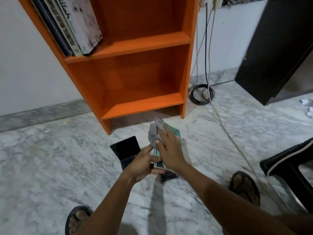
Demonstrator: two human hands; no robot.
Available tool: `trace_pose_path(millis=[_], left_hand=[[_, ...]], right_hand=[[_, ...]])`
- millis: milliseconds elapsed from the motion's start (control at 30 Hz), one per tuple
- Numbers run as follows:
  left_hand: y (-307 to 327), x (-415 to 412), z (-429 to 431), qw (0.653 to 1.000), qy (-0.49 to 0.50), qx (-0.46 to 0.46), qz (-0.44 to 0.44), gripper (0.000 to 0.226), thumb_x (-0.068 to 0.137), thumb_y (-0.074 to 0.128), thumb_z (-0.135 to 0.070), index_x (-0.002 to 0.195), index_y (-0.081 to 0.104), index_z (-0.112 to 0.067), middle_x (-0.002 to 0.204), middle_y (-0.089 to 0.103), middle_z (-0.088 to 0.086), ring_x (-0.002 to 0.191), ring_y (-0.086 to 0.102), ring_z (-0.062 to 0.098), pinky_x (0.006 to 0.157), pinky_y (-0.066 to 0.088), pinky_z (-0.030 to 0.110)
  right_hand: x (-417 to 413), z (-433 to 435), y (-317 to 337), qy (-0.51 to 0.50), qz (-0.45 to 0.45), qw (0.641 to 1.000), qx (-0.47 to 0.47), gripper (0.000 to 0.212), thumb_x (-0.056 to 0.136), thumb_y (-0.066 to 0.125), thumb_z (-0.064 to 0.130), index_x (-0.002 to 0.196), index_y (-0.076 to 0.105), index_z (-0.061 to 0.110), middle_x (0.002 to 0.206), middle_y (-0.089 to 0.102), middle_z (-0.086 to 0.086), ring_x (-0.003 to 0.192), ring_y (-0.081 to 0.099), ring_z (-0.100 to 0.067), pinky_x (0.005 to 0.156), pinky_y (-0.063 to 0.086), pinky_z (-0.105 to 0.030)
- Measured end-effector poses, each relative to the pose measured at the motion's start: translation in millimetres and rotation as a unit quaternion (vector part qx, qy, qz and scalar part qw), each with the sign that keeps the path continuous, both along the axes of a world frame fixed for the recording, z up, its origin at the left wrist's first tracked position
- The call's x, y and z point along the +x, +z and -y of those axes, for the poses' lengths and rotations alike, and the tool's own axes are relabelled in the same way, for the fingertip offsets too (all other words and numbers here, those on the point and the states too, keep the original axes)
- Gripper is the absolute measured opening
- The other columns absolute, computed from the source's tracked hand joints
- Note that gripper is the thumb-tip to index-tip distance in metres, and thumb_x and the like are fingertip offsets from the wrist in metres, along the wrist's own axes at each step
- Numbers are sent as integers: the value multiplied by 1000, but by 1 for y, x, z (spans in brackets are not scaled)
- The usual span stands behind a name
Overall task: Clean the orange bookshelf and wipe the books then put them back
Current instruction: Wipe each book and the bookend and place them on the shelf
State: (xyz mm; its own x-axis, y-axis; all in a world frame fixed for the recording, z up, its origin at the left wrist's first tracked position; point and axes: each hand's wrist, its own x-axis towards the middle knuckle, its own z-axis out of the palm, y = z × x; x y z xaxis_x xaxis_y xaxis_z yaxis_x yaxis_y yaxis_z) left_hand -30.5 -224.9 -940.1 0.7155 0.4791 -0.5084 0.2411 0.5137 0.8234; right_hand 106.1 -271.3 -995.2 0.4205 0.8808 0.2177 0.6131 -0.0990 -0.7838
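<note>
Pinching a grey cloth [154,133], right fingers [169,136] press it on the green book [175,132] that left fingers [148,150] grip.

I am looking at a bright orange wooden bookshelf [144,43] and a white marble floor [50,158] that is showing grey veining. A soft fabric cloth [155,133] is showing plain grey, and a rectangular paperback book [175,133] is showing green with paler print. A flat rectangular folder [125,148] is showing glossy black. Tall shelved book covers [84,22] are showing white with black lettering.
</note>
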Motion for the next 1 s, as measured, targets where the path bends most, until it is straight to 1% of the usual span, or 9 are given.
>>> trace_pose_path(millis=[200,333,467,633,700,800,867,933,1000], left_hand=[[49,-3,5,997,-58,32,36,71,94,51,16,133,54,-43,115,76,1,98,74,24,72,63,42],[73,4,2,991,-105,46,75,81,92,51,17,150,43,-39,132,68,11,115,68,34,71,63,42],[88,6,2,987,-107,68,95,78,94,51,16,146,44,-41,133,68,8,114,69,35,71,64,42],[96,3,-3,989,-83,78,89,75,95,52,14,147,45,-38,128,70,11,119,65,41,70,65,41],[96,2,-3,992,-60,75,87,74,94,52,15,147,46,-37,128,70,14,116,65,41,70,65,41],[100,8,-1,991,-60,79,93,74,93,53,15,145,48,-38,124,71,16,106,69,35,72,65,42],[103,16,0,990,-62,91,89,73,93,53,14,143,49,-39,116,74,12,96,73,29,74,64,43],[102,17,-2,992,-25,99,79,69,93,52,13,144,51,-33,114,74,12,95,73,29,73,64,45],[97,10,-9,991,36,109,73,64,92,48,13,143,55,-26,118,73,14,99,73,34,74,63,45]], right_hand=[[29,-27,54,-172,-71,982,26,52,105,37,45,155,38,32,156,39,-5,137,44,-33,109,40,-56],[70,-19,74,-298,-117,947,-8,46,104,38,34,137,55,7,130,57,-23,113,57,-42,90,48,-48],[95,7,56,-364,-298,878,-87,35,104,44,25,127,63,4,128,64,-21,114,61,-40,92,49,-41],[88,13,79,-478,-329,812,68,38,106,46,26,133,56,1,134,56,-23,119,57,-40,87,43,-37],[86,11,102,-476,-239,837,124,37,106,45,25,128,56,-2,133,51,-24,116,55,-39,81,37,-33],[70,2,122,-293,-119,934,166,43,101,40,38,124,60,7,128,54,-15,117,54,-31,90,45,-37],[51,-4,121,-176,-58,973,140,46,102,37,40,131,58,12,132,55,-8,118,53,-21,90,43,-26],[27,-3,115,-104,-69,984,125,43,108,40,35,145,51,17,138,53,-1,124,52,-13,87,40,-9],[2,2,106,-11,-124,985,121,44,108,44,34,151,45,24,147,49,8,131,50,-6,97,43,-8]])
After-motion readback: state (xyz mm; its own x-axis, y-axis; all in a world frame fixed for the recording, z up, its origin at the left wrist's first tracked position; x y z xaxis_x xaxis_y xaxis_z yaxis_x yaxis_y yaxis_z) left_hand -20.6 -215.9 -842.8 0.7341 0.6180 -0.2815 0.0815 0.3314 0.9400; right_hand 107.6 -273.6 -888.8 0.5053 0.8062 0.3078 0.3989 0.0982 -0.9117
